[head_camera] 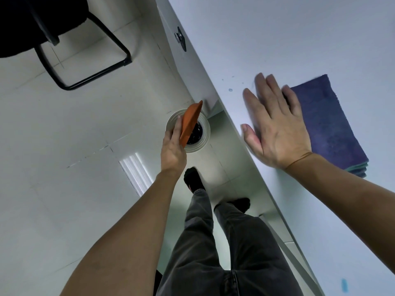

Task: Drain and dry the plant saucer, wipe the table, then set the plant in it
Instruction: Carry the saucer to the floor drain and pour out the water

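Note:
My left hand (173,146) grips an orange plant saucer (190,121) by its rim and holds it tipped on edge over a round white bin (204,133) with a dark inside, on the floor beside the table. My right hand (273,124) hovers open, fingers spread, over the white table (277,39) near its edge. A folded dark blue cloth (324,124) lies on the table just right of that hand, partly behind the fingers. A few water drops (230,90) dot the table ahead of the hand. The plant is out of view.
A black chair (42,28) with a sled frame stands on the tiled floor at the upper left. My legs in dark trousers and black socks (193,178) stand next to the table edge. A metal fitting (180,38) sits on the table's side panel.

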